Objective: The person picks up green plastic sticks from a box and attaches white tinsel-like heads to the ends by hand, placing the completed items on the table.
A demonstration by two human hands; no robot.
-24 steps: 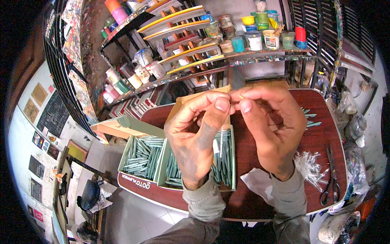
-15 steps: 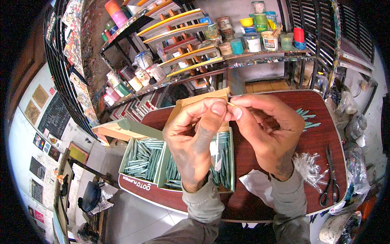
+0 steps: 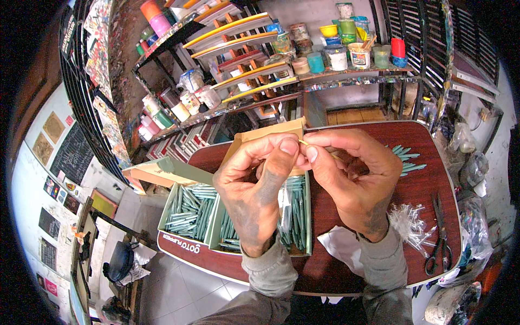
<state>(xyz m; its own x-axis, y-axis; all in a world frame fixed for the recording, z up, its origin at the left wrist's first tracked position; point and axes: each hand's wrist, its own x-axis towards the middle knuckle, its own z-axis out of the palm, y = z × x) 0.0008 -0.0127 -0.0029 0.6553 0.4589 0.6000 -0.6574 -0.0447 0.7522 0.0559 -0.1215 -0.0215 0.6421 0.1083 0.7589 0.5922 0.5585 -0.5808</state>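
My left hand (image 3: 252, 184) and my right hand (image 3: 360, 179) are raised over the table with their fingertips nearly meeting. Each is closed in a pinch. A thin yellow strand (image 3: 303, 142) runs between the thumbs and forefingers; most of it is hidden by the fingers, so its kind is unclear. Beneath and behind my left hand stand two open boxes, a left box (image 3: 160, 219) and a right box (image 3: 310, 227), filled with slim grey-green pens (image 3: 189, 214). A clear plastic strip lies over pens in the right box. More loose pens (image 3: 407, 158) lie beyond my right hand.
Scissors (image 3: 441, 238) lie at the right of the dark red table (image 3: 319, 271), beside a pile of clear plastic bits (image 3: 410, 225). White paper (image 3: 341, 246) sits near my right sleeve. Paint pots (image 3: 337, 57) and frames fill the shelves behind. Plastic bags (image 3: 476, 216) hang at the right.
Both hands have shifted slightly left and stay pinched together. More of the yellow strand shows between the fingertips now.
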